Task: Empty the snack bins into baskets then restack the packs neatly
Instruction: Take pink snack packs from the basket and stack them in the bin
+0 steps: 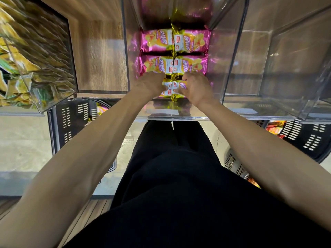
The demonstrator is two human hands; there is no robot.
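A clear plastic bin (131, 56) in front of me holds pink and yellow snack packs laid in rows, two side by side. The far row (174, 41) and the middle row (173, 65) lie flat. At the bin's front, my left hand (149, 83) grips a pack (167, 87) and my right hand (196, 86) grips the pack (180, 86) beside it. Both hands cover most of these two packs, which meet at their gold crimped ends.
A tilted clear bin (35, 56) of yellow and green packs sits at the left. Clear bins (279, 56) without visible packs stand at the right. Black baskets (71, 119) (308, 138) with packs sit on the floor below, beside a pale basket (234, 165).
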